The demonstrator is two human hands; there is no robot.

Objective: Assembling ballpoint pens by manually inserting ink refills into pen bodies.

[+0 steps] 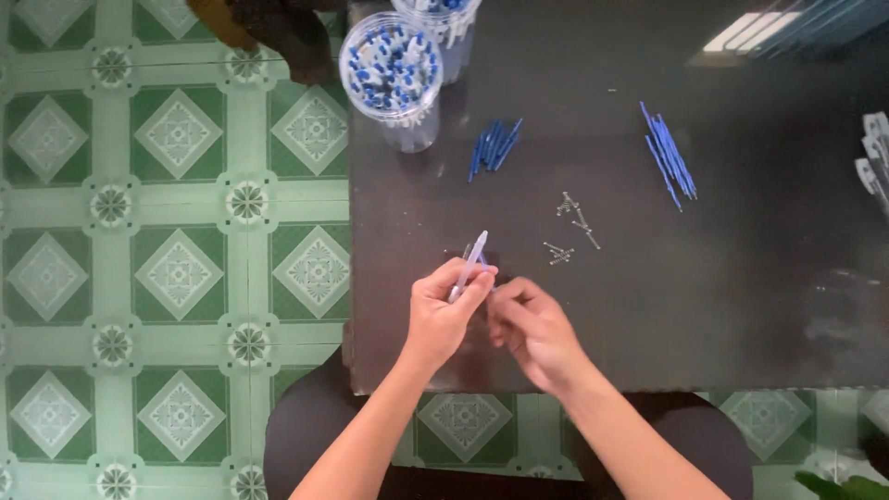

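A green and pale tiled floor with diamond patterns (176, 259) fills the left half of the view and shows again along the near edge. Over it stands a dark glossy rectangular table (741, 306), which takes up the right and far part of the scene and mirrors a bright window at its far right. At the table's far left corner stand two clear round plastic tubs packed with blue and white pen parts (391, 67), the nearer one fully in view and the other cut off by the far edge. The person's left hand (443, 315) is raised over the table's near left part, its fingers closed around a clear plastic pen barrel (469, 266) that tilts up and away to the right, its tip pointing towards the far side. The right hand (532, 329) sits just beside it to the right, fingers curled narrowly towards the lower end of the barrel; whether they pinch a small part cannot be told. Well apart, at the far right, lies a loose bundle of thin blue pen refills (669, 153), and a shorter cluster of blue pen pieces (494, 146) lies near the tubs. Between the hands and these blue heaps, small silvery metal springs and tips (569, 227) are scattered on the dark surface. At the right edge a few grey and white clips (874, 157) poke into view.
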